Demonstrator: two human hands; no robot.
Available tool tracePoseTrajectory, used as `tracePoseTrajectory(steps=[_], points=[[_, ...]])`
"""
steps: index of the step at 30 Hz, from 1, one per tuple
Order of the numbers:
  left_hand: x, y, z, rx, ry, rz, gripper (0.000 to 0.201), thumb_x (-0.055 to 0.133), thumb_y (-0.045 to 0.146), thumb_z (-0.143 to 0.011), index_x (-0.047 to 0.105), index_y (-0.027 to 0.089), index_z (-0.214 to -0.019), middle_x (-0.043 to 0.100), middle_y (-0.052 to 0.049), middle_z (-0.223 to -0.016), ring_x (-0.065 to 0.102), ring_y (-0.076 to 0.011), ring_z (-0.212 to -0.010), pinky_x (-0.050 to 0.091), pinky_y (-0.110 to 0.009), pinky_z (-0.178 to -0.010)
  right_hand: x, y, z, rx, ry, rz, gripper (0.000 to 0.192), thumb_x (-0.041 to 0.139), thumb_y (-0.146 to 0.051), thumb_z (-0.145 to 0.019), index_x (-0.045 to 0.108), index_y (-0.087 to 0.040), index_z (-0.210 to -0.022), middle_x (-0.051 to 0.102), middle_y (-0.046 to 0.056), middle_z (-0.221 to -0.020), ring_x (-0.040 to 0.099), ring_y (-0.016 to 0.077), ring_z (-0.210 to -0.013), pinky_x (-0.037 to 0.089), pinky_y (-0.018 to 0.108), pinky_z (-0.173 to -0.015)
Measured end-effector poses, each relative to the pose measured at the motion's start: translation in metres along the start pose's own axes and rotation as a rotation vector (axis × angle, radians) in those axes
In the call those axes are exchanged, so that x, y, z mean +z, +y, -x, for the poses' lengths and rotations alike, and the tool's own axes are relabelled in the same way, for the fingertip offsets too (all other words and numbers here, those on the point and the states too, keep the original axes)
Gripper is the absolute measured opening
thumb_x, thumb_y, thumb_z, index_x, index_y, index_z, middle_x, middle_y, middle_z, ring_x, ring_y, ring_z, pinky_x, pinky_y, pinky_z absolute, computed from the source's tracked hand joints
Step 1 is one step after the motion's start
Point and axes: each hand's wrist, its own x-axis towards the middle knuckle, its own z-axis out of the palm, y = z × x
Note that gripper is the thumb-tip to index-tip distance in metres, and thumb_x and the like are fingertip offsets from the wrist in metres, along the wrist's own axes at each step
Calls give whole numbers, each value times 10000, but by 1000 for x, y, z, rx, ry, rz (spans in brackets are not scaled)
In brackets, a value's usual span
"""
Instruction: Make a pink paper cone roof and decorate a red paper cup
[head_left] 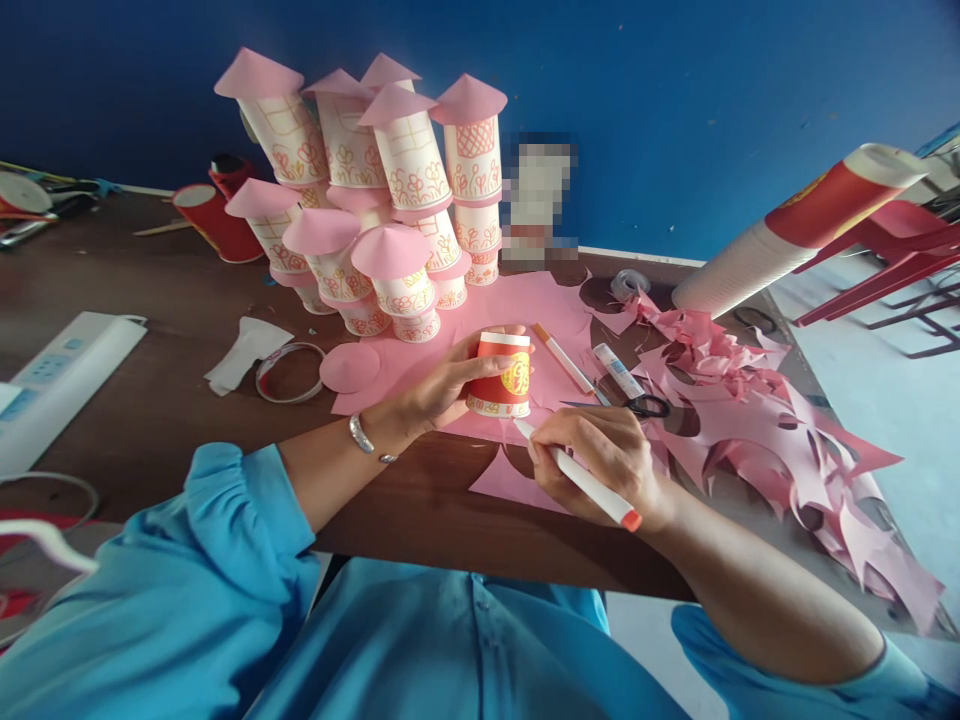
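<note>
My left hand is wrapped round a red paper cup with a gold emblem, held upside down above pink paper. A white band with small drawings runs along the cup's lower edge. In my right hand is a white marker with an orange end, its tip close to that band; I cannot tell whether it touches. Just beyond lie an orange-and-white marker, a glue stick and black-handled scissors. A pink paper disc lies left of my left hand.
Stacked white cup towers with pink cone roofs stand at the back. Pink paper scraps spread over the right side, near a leaning cup stack. Tape rolls, a power strip and red cups are on the left.
</note>
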Motion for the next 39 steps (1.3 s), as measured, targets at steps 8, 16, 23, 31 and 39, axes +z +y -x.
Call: tracePoseTrajectory(steps=[8,16,23,31,39], points=[[12,1,0,-241,88,236,526,832,498,-907,754,346,-1404,701,-131,-1547,692,-380,-1388,650,-497,-1022,2,1,2,-16,-3,4,235,629,-30,-966,540,-246,-980,675,-51,-697,599,110,-531,474,255,-530],[28,29,-13,-412,178,382,604,835,370,-908,697,238,-1481,688,-156,-1565,670,-369,-1372,630,-408,-950,10,2,7,-15,32,12,224,655,-33,-981,569,-240,-990,675,-60,-707,605,109,-539,487,250,-524],[23,21,-8,-406,144,395,556,801,344,-955,700,288,-1499,672,-137,-1594,634,-376,-1450,641,-398,-956,11,4,7,-31,25,34,233,653,-27,-980,566,-241,-1005,686,-59,-711,622,112,-553,498,246,-534],[19,11,-3,-412,151,363,541,806,358,-961,711,293,-1490,666,-132,-1609,665,-374,-1424,626,-437,-1033,12,4,7,-2,-11,19,237,627,-24,-977,546,-247,-985,646,-67,-688,551,98,-539,426,251,-528],[25,23,-9,-397,170,391,579,816,343,-933,696,262,-1493,663,-144,-1595,640,-385,-1430,633,-421,-985,7,0,4,9,5,5,203,627,-67,-1002,545,-251,-977,647,-67,-677,556,99,-524,435,252,-521]])
